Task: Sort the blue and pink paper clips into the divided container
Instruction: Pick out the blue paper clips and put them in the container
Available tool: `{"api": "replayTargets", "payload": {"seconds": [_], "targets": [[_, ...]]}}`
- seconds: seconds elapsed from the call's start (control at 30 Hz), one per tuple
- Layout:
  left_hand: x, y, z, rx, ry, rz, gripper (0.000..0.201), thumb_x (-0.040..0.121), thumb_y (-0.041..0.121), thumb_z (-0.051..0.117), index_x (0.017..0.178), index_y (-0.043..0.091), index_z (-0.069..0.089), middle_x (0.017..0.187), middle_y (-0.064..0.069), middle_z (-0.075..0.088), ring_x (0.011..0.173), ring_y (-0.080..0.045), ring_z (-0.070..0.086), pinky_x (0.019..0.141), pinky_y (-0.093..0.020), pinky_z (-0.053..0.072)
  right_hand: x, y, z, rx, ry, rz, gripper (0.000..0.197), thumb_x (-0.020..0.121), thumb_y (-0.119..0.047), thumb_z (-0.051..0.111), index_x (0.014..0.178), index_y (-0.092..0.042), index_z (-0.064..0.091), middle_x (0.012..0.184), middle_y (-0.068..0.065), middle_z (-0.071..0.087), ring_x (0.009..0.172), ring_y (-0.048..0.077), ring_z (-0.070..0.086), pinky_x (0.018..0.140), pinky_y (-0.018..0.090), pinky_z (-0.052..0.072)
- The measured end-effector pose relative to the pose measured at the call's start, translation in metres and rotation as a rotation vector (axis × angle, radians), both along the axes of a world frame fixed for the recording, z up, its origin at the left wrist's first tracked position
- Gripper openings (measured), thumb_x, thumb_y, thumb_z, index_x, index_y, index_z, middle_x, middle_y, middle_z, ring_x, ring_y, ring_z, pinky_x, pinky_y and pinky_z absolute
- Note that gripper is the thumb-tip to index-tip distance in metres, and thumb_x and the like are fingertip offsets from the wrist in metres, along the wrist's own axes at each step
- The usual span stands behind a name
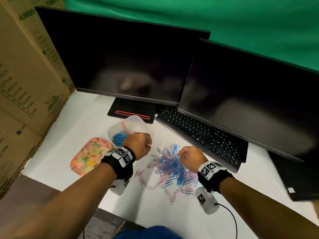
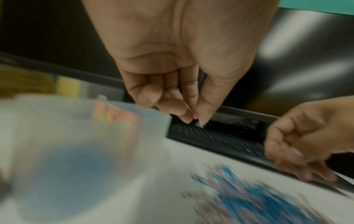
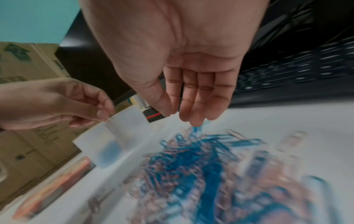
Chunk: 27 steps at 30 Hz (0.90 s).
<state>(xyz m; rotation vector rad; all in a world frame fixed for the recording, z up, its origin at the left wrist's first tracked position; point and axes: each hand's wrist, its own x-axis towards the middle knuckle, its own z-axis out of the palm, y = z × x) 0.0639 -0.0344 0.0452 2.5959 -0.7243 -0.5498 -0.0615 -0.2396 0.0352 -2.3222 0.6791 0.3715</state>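
A translucent divided container (image 1: 136, 119) stands behind my left hand (image 1: 146, 144). Its near compartment holds blue clips (image 1: 119, 138); the far one shows pink. A mixed pile of blue and pink paper clips (image 1: 172, 168) lies on the white desk between my hands. In the left wrist view my left hand (image 2: 195, 121) has thumb and forefinger pinched together beside the container (image 2: 134, 115), and no clip shows between them. My right hand (image 3: 180, 116) hangs with straight, relaxed fingers just above the pile (image 3: 201, 166), holding nothing. The pile is blurred in both wrist views.
A pink patterned tray (image 1: 89, 155) lies left of the container. A black keyboard (image 1: 202, 137) runs along the right of the pile. Two dark monitors (image 1: 120, 62) (image 1: 250, 100) stand behind, with cardboard boxes (image 1: 25, 83) at the left.
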Motion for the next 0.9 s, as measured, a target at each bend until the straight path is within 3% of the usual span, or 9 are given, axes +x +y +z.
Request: {"api": "replayTargets", "payload": {"seconds": [0.13, 0.3, 0.4, 0.5, 0.6, 0.73, 0.9], "targets": [[-0.034, -0.026, -0.026, 0.087, 0.054, -0.186, 0.016, 0.079, 0.020, 0.061, 0.092, 0.027, 0.066, 0.099, 0.003, 0.070, 0.095, -0.021, 0.063, 0.080, -0.029, 0.052, -0.033, -0.020, -0.013, -0.061, 0.119, -0.056, 0.023, 0.079, -0.012, 0.057, 0.072, -0.033, 0.060, 0.093, -0.002, 0.067, 0.086, 0.018, 0.064, 0.077, 0.025, 0.053], [-0.065, -0.054, -0.042, 0.134, 0.067, -0.272, 0.024, 0.081, 0.019, 0.057, 0.103, 0.026, 0.063, 0.111, 0.002, 0.063, 0.102, -0.023, 0.061, 0.085, -0.030, 0.050, -0.056, -0.027, -0.026, -0.097, 0.179, -0.094, 0.020, 0.077, -0.015, 0.051, 0.082, -0.032, 0.062, 0.105, -0.002, 0.069, 0.089, 0.020, 0.062, 0.076, 0.023, 0.051], [-0.074, -0.072, -0.044, 0.139, 0.018, -0.258, 0.033, 0.085, 0.019, 0.057, 0.117, 0.026, 0.056, 0.119, -0.001, 0.055, 0.108, -0.027, 0.059, 0.089, -0.036, 0.050, -0.064, -0.019, -0.032, -0.103, 0.169, -0.103, 0.020, 0.079, -0.020, 0.051, 0.089, -0.028, 0.066, 0.102, 0.001, 0.068, 0.089, 0.021, 0.063, 0.076, 0.024, 0.053], [-0.077, -0.085, -0.045, 0.209, -0.020, -0.254, 0.043, 0.088, 0.017, 0.056, 0.129, 0.026, 0.050, 0.129, -0.003, 0.049, 0.116, -0.027, 0.055, 0.096, -0.039, 0.049, -0.065, -0.006, -0.036, -0.084, 0.139, -0.145, 0.011, 0.079, -0.031, 0.059, 0.083, -0.024, 0.066, 0.091, -0.001, 0.069, 0.083, 0.019, 0.064, 0.072, 0.025, 0.054], [-0.076, -0.091, -0.045, 0.328, -0.012, -0.258, 0.036, 0.088, 0.017, 0.058, 0.123, 0.025, 0.057, 0.125, -0.003, 0.056, 0.113, -0.025, 0.058, 0.094, -0.039, 0.051, -0.060, 0.006, -0.040, -0.081, 0.133, -0.136, 0.020, 0.080, -0.039, 0.065, 0.085, -0.020, 0.066, 0.089, 0.001, 0.069, 0.082, 0.019, 0.064, 0.069, 0.027, 0.053], [-0.074, -0.088, -0.045, 0.324, 0.012, -0.209, 0.027, 0.086, 0.010, 0.058, 0.110, 0.021, 0.062, 0.114, -0.004, 0.065, 0.102, -0.026, 0.063, 0.087, -0.036, 0.054, -0.050, 0.014, -0.046, -0.133, 0.177, -0.096, 0.032, 0.080, -0.045, 0.066, 0.097, -0.018, 0.063, 0.099, 0.004, 0.066, 0.090, 0.023, 0.065, 0.071, 0.028, 0.053], [-0.070, -0.074, -0.054, 0.200, 0.108, -0.150, 0.038, 0.084, 0.013, 0.060, 0.121, 0.023, 0.057, 0.121, -0.005, 0.060, 0.108, -0.027, 0.060, 0.092, -0.035, 0.051, -0.046, 0.011, -0.050, -0.077, 0.164, -0.161, 0.019, 0.083, -0.027, 0.066, 0.094, -0.011, 0.067, 0.100, 0.007, 0.069, 0.088, 0.024, 0.067, 0.072, 0.025, 0.054]]}}
